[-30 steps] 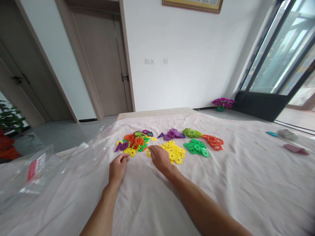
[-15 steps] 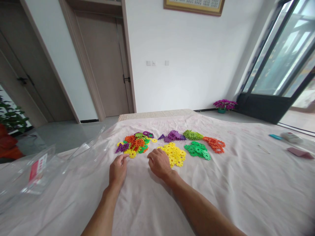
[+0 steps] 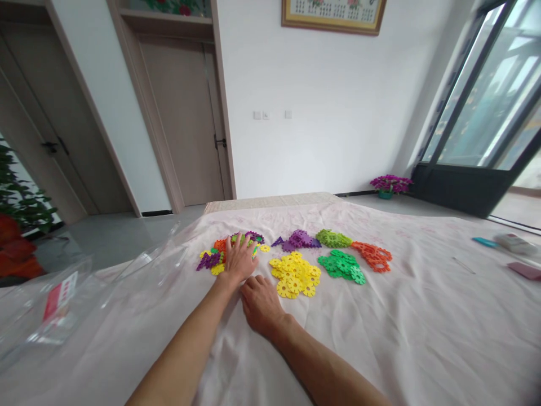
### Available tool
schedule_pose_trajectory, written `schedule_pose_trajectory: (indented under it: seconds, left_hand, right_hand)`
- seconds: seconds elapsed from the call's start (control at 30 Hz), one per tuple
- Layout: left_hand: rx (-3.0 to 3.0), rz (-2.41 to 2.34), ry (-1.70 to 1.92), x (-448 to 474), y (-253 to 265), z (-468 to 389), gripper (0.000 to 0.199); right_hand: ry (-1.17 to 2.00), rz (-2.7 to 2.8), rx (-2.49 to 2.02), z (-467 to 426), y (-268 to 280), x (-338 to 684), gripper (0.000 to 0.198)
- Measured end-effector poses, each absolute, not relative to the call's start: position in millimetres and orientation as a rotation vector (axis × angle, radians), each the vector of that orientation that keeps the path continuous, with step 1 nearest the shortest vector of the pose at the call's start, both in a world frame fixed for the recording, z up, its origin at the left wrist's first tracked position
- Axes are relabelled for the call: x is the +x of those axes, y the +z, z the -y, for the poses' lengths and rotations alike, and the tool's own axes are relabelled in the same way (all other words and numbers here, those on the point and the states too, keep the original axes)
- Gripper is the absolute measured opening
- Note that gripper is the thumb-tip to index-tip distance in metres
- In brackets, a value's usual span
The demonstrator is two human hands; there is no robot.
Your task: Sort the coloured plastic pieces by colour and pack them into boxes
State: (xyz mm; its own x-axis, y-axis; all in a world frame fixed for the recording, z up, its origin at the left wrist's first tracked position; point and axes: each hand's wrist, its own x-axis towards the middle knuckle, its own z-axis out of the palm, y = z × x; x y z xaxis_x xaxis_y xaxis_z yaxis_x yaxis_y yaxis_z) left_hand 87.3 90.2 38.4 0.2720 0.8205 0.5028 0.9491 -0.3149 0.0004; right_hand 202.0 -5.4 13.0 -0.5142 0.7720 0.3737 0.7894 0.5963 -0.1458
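My left hand (image 3: 242,258) lies with its fingers spread over a mixed heap of plastic snap-together pieces, hiding much of it. Purple pieces (image 3: 208,261) and a yellow disc (image 3: 218,269) show at the heap's left and front. Just in front of the heap, my right hand (image 3: 261,303) rests low on the cloth, its fingers curled inward; whatever they hold is hidden. A pile of yellow notched discs (image 3: 295,273) lies to the right of that hand. Beyond it sit green discs (image 3: 340,265), purple pieces (image 3: 300,239), lime-green pieces (image 3: 333,238) and orange pieces (image 3: 374,257).
A pale cloth (image 3: 406,316) with wrinkles covers the surface. Clear plastic packaging (image 3: 63,304) with a red label lies at the left. Toward the right edge are a thin stick (image 3: 464,265), a blue item (image 3: 484,242) and a pink item (image 3: 524,270).
My left hand has moved right and away from me, from the heap's front edge onto its top, fingers spreading. My right hand has drawn back leftward, away from the yellow pile.
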Motion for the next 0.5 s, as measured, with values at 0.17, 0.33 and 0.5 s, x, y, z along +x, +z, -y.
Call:
schedule_pose_trajectory:
  seconds: [0.17, 0.33, 0.5]
  left_hand:
    - [-2.404, 1.763, -0.224, 119.1, 45.4, -147.0, 0.053]
    - [-2.468, 1.967, 0.041, 123.9, 40.9, -175.7, 0.061]
    - [-2.439, 2.021, 0.092, 118.1, 38.8, -171.5, 0.059]
  right_hand:
    - [-0.09, 2.421, -1.257, 4.4, 10.8, 202.6, 0.011]
    - [-0.062, 2.423, -1.262, 4.4, 10.3, 203.8, 0.011]
    - [0.003, 2.416, -1.251, 4.9, 11.5, 206.4, 0.01]
